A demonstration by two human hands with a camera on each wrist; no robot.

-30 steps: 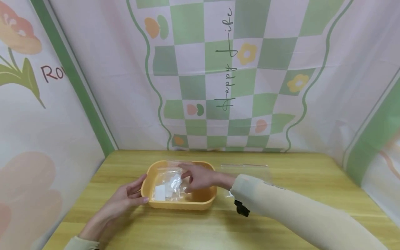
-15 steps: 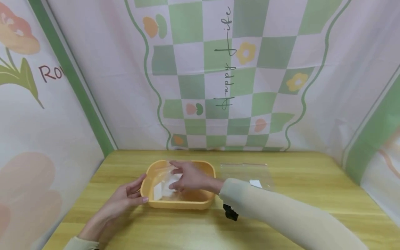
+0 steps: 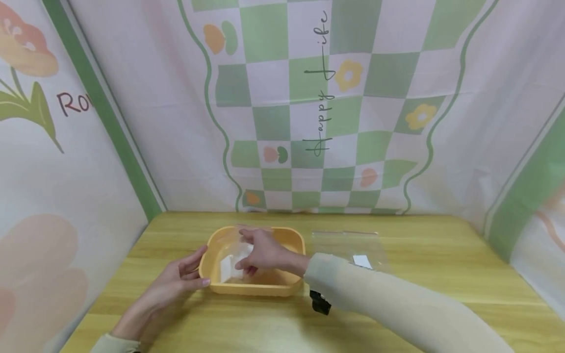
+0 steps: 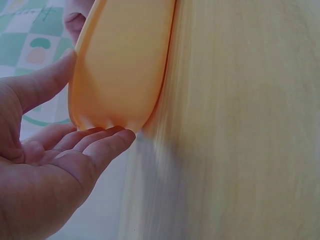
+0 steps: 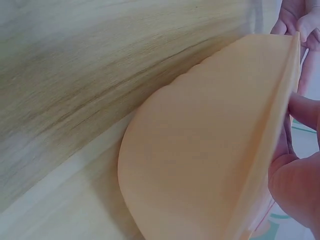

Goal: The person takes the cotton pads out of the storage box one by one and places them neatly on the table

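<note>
A yellow plastic basket (image 3: 253, 290) with rounded corners sits on the table. My left hand (image 3: 169, 283) rests against its left end, thumb at the near corner; in the left wrist view the fingers (image 4: 107, 145) lie nearly straight, tips on the outer wall. My right hand (image 3: 267, 252) reaches over the rim into the basket, index finger and thumb spread apart over a clear zip bag (image 3: 234, 240) with a white label (image 3: 226, 268). The right wrist view shows the basket's outer wall (image 5: 200, 130) covering the right fingertips and most of the bag.
Another clear zip bag (image 3: 342, 241) with a white label (image 3: 362, 262) lies flat on the wooden table (image 3: 423, 274), right of the basket, partly under the right sleeve. A printed checkered cloth (image 3: 304, 122) hangs behind the table's far edge.
My right hand has moved slightly left and lower into the basket, its thumb now spread from the index finger. The right-hand bag's label has come out from behind the sleeve. My left hand keeps its place.
</note>
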